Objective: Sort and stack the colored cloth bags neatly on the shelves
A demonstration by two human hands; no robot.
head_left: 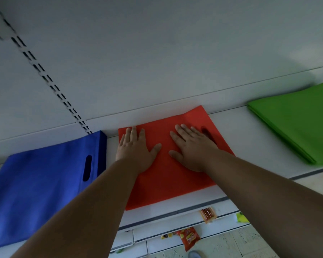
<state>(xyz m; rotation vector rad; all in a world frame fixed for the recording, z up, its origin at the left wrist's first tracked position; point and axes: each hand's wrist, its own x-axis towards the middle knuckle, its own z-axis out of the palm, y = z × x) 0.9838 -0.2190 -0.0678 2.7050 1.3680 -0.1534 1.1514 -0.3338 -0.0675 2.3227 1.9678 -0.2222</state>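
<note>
left hand (136, 148) flat on red bag (168, 183) | right hand (192, 148) flat too

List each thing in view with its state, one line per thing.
Left hand: open, flat on the red bag.
Right hand: open, flat on the red bag.
Red bag: flat on the shelf, pressed by both hands.
Blue bag: flat on the shelf, handle slot showing.
Green bags: stacked flat, untouched.
Shelf: holds all the bags.
Snack packet: on a lower level, below the shelf.
</note>
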